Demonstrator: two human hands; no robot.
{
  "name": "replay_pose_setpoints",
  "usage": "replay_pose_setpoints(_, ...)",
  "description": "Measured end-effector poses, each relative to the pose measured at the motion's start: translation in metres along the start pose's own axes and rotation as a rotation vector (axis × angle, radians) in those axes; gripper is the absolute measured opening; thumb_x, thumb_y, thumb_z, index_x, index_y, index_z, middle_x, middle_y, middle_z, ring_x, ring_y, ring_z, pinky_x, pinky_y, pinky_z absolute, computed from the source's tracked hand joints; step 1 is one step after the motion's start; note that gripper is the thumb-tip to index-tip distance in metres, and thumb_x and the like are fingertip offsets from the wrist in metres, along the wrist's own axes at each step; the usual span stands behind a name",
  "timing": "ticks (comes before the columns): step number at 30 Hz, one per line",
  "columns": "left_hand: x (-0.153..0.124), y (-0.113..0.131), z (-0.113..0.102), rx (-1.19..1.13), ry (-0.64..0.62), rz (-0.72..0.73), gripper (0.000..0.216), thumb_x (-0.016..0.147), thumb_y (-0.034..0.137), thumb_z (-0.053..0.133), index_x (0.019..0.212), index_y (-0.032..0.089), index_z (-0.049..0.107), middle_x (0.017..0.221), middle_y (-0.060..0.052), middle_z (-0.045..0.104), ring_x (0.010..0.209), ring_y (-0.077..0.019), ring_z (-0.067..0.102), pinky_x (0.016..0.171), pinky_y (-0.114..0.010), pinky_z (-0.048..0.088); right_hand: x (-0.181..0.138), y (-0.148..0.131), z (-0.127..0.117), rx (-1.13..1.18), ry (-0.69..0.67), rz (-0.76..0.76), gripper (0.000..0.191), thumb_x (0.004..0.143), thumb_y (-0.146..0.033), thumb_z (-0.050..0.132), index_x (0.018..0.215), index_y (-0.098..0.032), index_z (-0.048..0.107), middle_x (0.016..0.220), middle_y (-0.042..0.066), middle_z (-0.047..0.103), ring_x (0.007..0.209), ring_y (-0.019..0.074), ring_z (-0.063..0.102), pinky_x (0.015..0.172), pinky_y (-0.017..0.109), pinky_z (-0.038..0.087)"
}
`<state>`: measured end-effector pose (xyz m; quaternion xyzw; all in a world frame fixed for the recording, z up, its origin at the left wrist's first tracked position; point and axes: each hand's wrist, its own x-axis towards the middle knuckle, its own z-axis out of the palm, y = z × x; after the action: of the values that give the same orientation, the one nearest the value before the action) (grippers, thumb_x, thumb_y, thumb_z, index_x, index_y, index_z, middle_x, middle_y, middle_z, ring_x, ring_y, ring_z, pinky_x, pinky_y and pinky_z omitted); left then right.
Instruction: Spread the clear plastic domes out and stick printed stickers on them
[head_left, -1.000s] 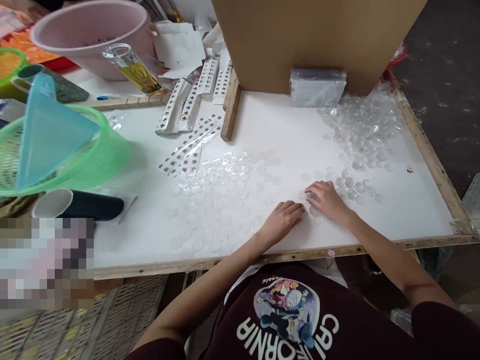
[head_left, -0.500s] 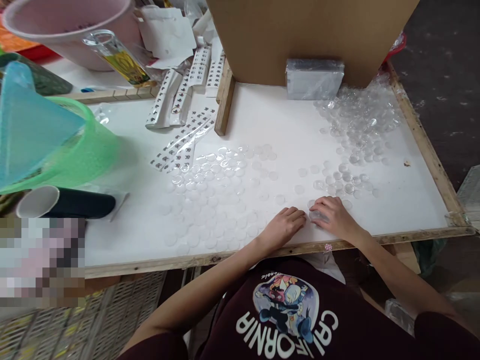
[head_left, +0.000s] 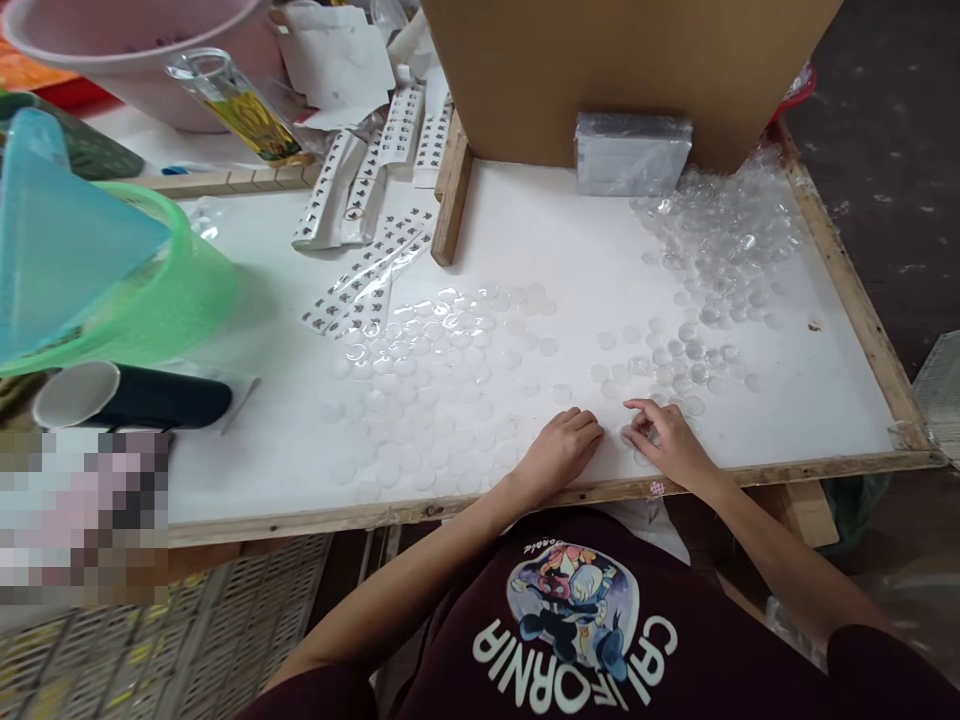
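My left hand point(head_left: 568, 446) rests on the white tabletop near the front edge, its fingers curled down and together; whatever may be under the fingertips is hidden. Just to its right, my right hand point(head_left: 669, 440) has the index finger raised away from the thumb, with clear discs partly visible in and below the curled fingers. Thin clear round discs point(head_left: 420, 400) lie spread in a single layer left of my left hand. Beyond my right hand are more loose clear discs point(head_left: 694, 352), leading back to a heap in clear plastic point(head_left: 739, 225).
A wooden rim point(head_left: 847, 240) borders the table. At the back stand a cardboard panel point(head_left: 630, 70) and a wrapped block point(head_left: 634, 160). Printed sticker strips point(head_left: 367, 275) lie back left, near a wooden block point(head_left: 452, 215). A green basket point(head_left: 202, 300) and dark cylinder point(head_left: 176, 397) stand left.
My right index finger has lifted and parted from the thumb, and the hand has shifted slightly. My left hand has drawn a little to the left, widening the gap between the hands.
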<state>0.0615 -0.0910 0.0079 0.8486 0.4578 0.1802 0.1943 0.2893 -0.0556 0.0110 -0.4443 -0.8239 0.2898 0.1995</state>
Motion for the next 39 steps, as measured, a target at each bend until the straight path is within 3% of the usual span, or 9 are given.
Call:
replay_pose_setpoints(5,0.001,0.006,-0.001,-0.048,0.039,-0.02,0.027,0.097,0.022,0.057,0.124,0.017,0.057,0.119,-0.013,0.062,0.104,-0.0249,0.061,0.089,-0.04,0.056,0.006,0.002,-0.001,-0.073,0.086,0.002,0.017,0.099,-0.027,0.053,0.112,-0.023,0.063,0.105,0.008,0.072,0.094,0.0248,0.068,0.089,0.042,0.043)
replay_pose_setpoints(8,0.01,0.012,0.005,0.021,0.005,-0.018,0.026,0.097,0.022,0.059,0.122,0.018,0.056,0.125,-0.014,0.059,0.106,-0.0262,0.06,0.09,-0.043,0.055,0.021,0.003,-0.001,-0.086,0.114,-0.013,0.018,0.099,-0.024,0.051,0.11,-0.023,0.066,0.106,0.008,0.072,0.095,0.0256,0.067,0.09,0.043,0.043)
replay_pose_setpoints(11,0.017,0.013,0.01,0.085,-0.036,-0.02,0.008,0.099,0.017,0.054,0.105,0.018,0.058,0.114,-0.012,0.063,0.101,-0.0251,0.061,0.086,-0.04,0.054,0.041,0.002,-0.002,-0.129,0.112,-0.048,0.024,0.099,-0.021,0.049,0.114,-0.024,0.067,0.111,0.01,0.071,0.101,0.0275,0.065,0.091,0.044,0.042)
replay_pose_setpoints(15,0.008,0.012,0.005,0.038,-0.004,-0.03,0.014,0.1,0.016,0.047,0.092,0.018,0.058,0.101,-0.01,0.066,0.091,-0.0224,0.061,0.083,-0.036,0.052,0.063,0.004,-0.003,-0.213,0.054,-0.102,0.031,0.097,-0.018,0.05,0.123,-0.024,0.065,0.128,0.011,0.068,0.112,0.0312,0.06,0.092,0.047,0.042)
replay_pose_setpoints(22,-0.027,0.01,-0.013,-0.344,-0.001,-0.384,0.016,0.095,0.017,0.052,0.082,0.019,0.061,0.075,-0.001,0.066,0.067,-0.0157,0.061,0.064,-0.026,0.047,0.063,0.001,0.006,-0.102,-0.062,-0.128,0.023,0.098,-0.019,0.052,0.117,-0.021,0.065,0.116,0.011,0.069,0.106,0.0273,0.064,0.094,0.046,0.045)
replay_pose_setpoints(27,-0.038,0.003,-0.02,-0.198,-0.012,-0.483,0.014,0.095,0.02,0.056,0.082,0.019,0.061,0.077,-0.002,0.067,0.07,-0.0184,0.064,0.066,-0.029,0.048,0.059,-0.004,0.007,-0.019,-0.085,-0.134,0.026,0.097,-0.018,0.053,0.121,-0.023,0.063,0.118,0.01,0.068,0.099,0.0249,0.067,0.096,0.045,0.047)
replay_pose_setpoints(30,-0.032,0.001,-0.018,-0.048,0.077,-0.445,0.006,0.097,0.021,0.056,0.096,0.019,0.061,0.092,-0.007,0.068,0.082,-0.0226,0.066,0.072,-0.034,0.052,0.06,-0.003,0.006,-0.083,-0.033,-0.102,0.027,0.097,-0.017,0.052,0.12,-0.023,0.064,0.119,0.01,0.067,0.102,0.026,0.066,0.096,0.046,0.046)
replay_pose_setpoints(34,-0.01,-0.001,-0.012,0.085,0.121,-0.247,0.024,0.097,0.017,0.056,0.12,0.019,0.057,0.121,-0.012,0.065,0.107,-0.0271,0.062,0.088,-0.042,0.054,0.056,-0.002,0.005,-0.115,-0.016,-0.127,0.024,0.097,-0.018,0.052,0.117,-0.024,0.065,0.117,0.009,0.068,0.104,0.0262,0.066,0.093,0.044,0.047)
replay_pose_setpoints(39,0.002,-0.008,-0.013,0.143,0.02,-0.119,0.019,0.097,0.007,0.049,0.108,0.017,0.062,0.123,-0.012,0.067,0.107,-0.0266,0.061,0.09,-0.043,0.055,0.034,0.008,-0.007,-0.106,0.05,-0.074,0.018,0.098,-0.021,0.053,0.11,-0.024,0.066,0.111,0.008,0.071,0.1,0.0265,0.067,0.09,0.043,0.046)
